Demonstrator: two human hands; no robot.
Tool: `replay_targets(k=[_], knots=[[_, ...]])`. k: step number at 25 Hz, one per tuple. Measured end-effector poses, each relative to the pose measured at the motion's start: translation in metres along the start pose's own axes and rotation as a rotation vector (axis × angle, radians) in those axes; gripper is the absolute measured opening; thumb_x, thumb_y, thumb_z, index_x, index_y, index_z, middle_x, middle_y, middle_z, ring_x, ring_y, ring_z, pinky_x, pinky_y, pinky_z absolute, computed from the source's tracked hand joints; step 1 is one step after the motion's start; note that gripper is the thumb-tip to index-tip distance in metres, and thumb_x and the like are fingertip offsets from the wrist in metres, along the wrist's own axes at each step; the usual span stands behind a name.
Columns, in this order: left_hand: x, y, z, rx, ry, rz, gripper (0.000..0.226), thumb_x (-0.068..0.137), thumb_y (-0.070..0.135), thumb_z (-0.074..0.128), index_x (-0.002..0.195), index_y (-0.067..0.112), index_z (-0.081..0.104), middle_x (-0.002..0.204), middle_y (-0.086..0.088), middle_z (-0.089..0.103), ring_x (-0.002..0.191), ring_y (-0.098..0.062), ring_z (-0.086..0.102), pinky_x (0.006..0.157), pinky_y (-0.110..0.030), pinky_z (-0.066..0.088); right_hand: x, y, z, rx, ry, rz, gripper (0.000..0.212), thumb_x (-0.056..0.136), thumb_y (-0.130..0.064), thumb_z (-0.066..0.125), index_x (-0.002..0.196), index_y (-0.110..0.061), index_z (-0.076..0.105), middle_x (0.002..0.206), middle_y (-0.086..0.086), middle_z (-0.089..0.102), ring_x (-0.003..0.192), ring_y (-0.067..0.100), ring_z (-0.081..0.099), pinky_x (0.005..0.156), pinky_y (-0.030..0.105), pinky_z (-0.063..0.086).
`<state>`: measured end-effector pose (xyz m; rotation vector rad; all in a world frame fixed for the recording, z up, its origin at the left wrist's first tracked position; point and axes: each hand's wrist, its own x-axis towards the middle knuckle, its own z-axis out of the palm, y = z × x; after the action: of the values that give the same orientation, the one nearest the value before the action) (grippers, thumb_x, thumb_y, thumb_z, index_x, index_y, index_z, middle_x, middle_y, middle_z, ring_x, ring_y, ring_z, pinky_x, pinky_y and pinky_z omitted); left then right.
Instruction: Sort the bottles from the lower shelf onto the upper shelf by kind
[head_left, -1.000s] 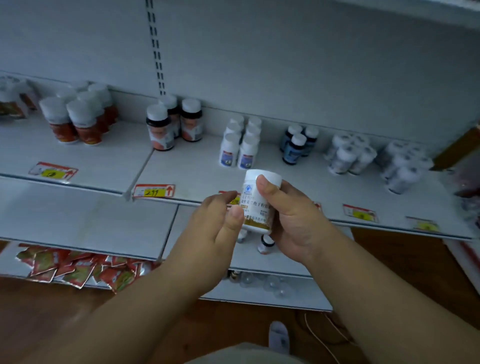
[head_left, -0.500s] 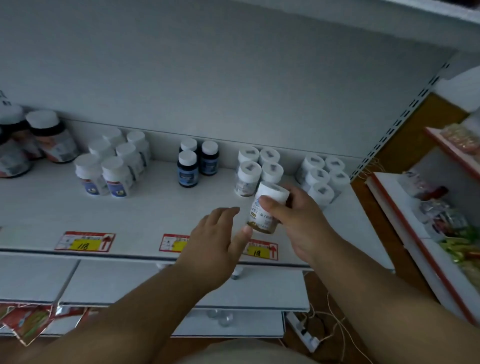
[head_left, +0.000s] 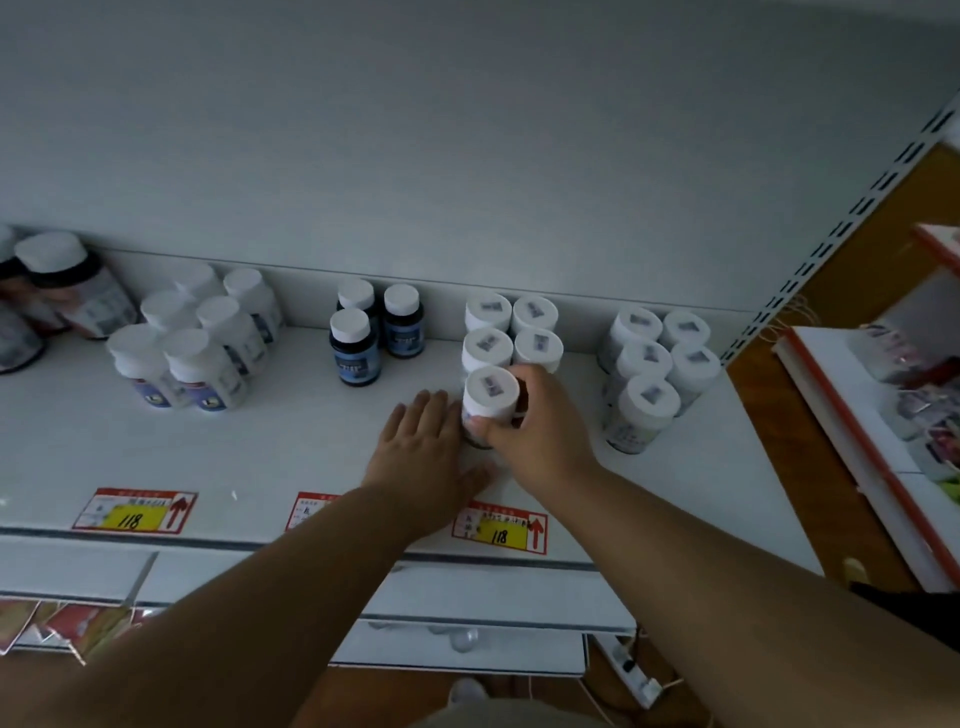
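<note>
One white-capped bottle, held aloft half a second earlier, now stands on the upper shelf, the right hand's fingers curled around it. It sits just in front of four matching bottles. The left hand lies flat beside it, holding nothing. Placement looks all but done; release remains.
</note>
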<state>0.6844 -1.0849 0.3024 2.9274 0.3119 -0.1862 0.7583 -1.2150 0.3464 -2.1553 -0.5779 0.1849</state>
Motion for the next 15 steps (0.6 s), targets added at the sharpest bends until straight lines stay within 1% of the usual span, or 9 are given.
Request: replay_targets(k=[3,4,6,8,10,13,15], knots=[[0.0,0.0,-0.004,-0.03,0.026,-0.021,0.084,0.093,0.065,0.034,0.156,0.019,0.004,0.164,-0.005,0.004,0.15,-0.023,-0.001,0.121,-0.04,-0.001,0.004,0.007,0.004,-0.013,0.029,0.012,0.049,0.072,-0.035,0.086,0.108,-0.026,0.054,0.108,-0.009,0.062,0.097,0.008,0.059,0.08,0.029,0.05],[-0.004,-0.001,-0.007,-0.047,0.044,-0.043,0.083,0.093,0.064,0.036,0.156,0.019,0.006,0.164,-0.005,0.006,0.15,-0.023,0.002,0.121,-0.039,0.001,0.001,0.008,0.005,-0.027,0.043,0.015,0.055,0.07,-0.038,0.086,0.112,-0.024,0.053,0.112,-0.006,0.06,0.1,0.01,0.058,0.083,0.031,0.051],[-0.019,-0.006,-0.014,-0.104,0.09,-0.081,0.081,0.093,0.062,0.04,0.155,0.019,0.011,0.163,-0.004,0.011,0.149,-0.024,0.01,0.12,-0.039,0.007,-0.013,0.01,0.008,-0.072,0.124,-0.008,0.063,0.069,-0.04,0.086,0.118,-0.019,0.051,0.118,0.0,0.054,0.106,0.017,0.055,0.087,0.035,0.05],[-0.047,-0.014,-0.018,-0.168,0.135,-0.079,0.078,0.092,0.06,0.042,0.154,0.021,0.016,0.161,-0.002,0.019,0.147,-0.023,0.018,0.119,-0.038,0.014,-0.038,0.001,0.015,-0.12,0.229,-0.118,0.061,0.073,-0.036,0.084,0.118,-0.013,0.051,0.117,0.005,0.051,0.107,0.023,0.052,0.087,0.035,0.048],[-0.078,-0.027,-0.02,-0.231,0.186,-0.054,0.072,0.092,0.056,0.048,0.152,0.022,0.025,0.157,-0.001,0.03,0.143,-0.022,0.027,0.117,-0.038,0.021,-0.061,-0.016,0.029,-0.176,0.267,-0.253,0.055,0.076,-0.033,0.081,0.117,-0.009,0.052,0.115,0.008,0.052,0.106,0.026,0.053,0.087,0.036,0.048],[-0.134,-0.07,-0.019,-0.299,0.304,-0.022,0.061,0.09,0.047,0.055,0.143,0.018,0.043,0.143,-0.003,0.048,0.132,-0.025,0.044,0.109,-0.04,0.034,-0.088,-0.06,0.068,-0.208,0.162,-0.366,0.048,0.081,-0.03,0.074,0.119,-0.009,0.054,0.119,0.008,0.052,0.11,0.024,0.053,0.093,0.039,0.049],[-0.176,-0.111,-0.012,-0.321,0.385,-0.045,0.057,0.088,0.047,0.05,0.137,0.018,0.05,0.135,-0.003,0.055,0.125,-0.025,0.049,0.104,-0.041,0.039,-0.109,-0.094,0.106,-0.212,0.074,-0.41,0.043,0.084,-0.029,0.07,0.119,-0.009,0.056,0.121,0.006,0.051,0.11,0.022,0.053,0.094,0.034,0.048]])
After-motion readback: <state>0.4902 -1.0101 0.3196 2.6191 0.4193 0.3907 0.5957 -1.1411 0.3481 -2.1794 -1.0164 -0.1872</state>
